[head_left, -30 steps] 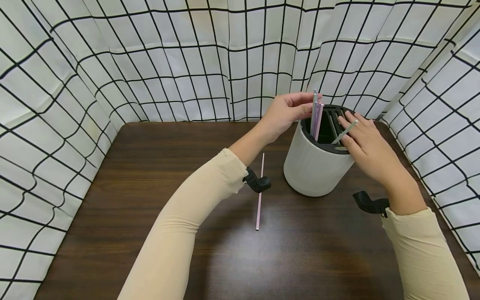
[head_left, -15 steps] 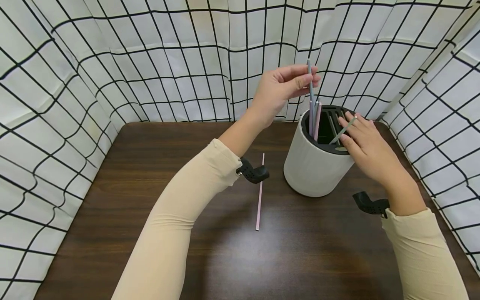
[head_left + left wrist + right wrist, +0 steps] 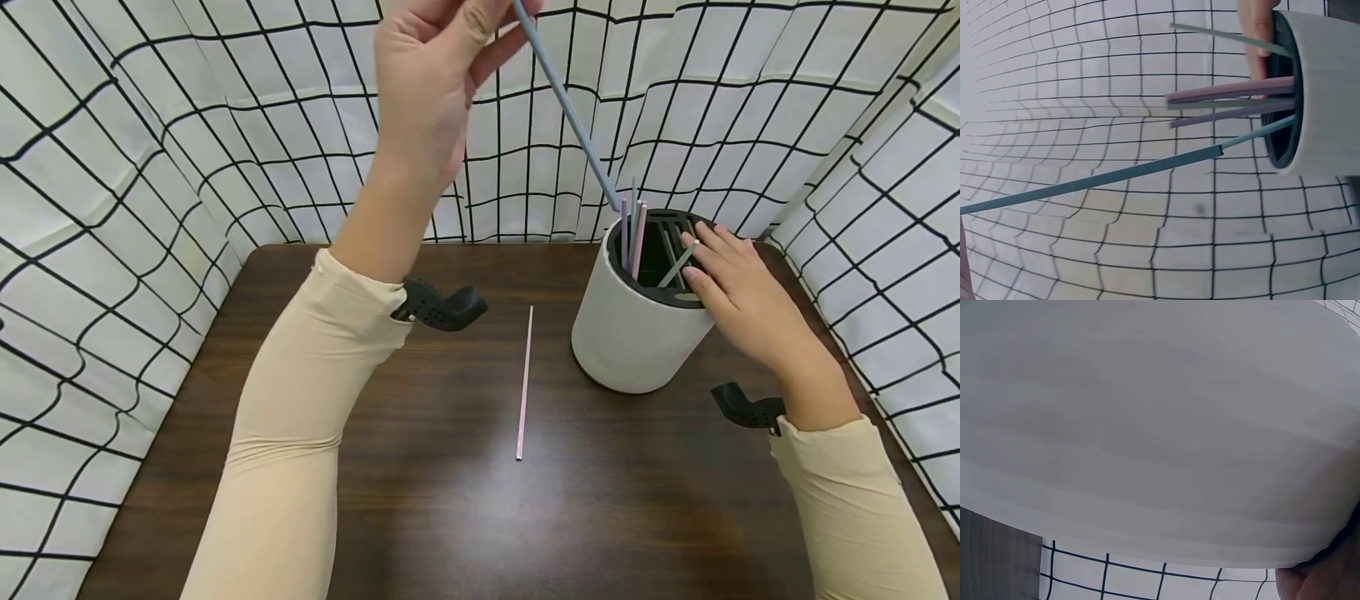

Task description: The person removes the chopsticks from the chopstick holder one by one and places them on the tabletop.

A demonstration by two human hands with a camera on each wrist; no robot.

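Note:
My left hand (image 3: pixel 442 75), partly cut off by the top of the head view, pinches a light-blue chopstick (image 3: pixel 566 104). It slants down to the right, its lower end overlapping the back left rim of a white round utensil holder (image 3: pixel 637 346) in that view. In the left wrist view the square end of this chopstick (image 3: pixel 1147 167) is out of the holder, in front of another blue chopstick (image 3: pixel 1259 132). My right hand (image 3: pixel 738 292) rests on the holder's black slotted top. Pink and purple chopsticks (image 3: pixel 638 242) stand inside at left; a green chopstick (image 3: pixel 678 265) leans near my right fingers.
A pink chopstick (image 3: pixel 524 383) lies on the dark wooden table (image 3: pixel 420 500), left of the holder. A black wire grid with white sheeting (image 3: pixel 315 125) encloses the back and sides. Black wrist mounts (image 3: pixel 446 308) stick out from both wrists.
My left hand has drawn the blue chopstick up out of the holder and moved up and left with it. My right hand has stayed on the holder's top.

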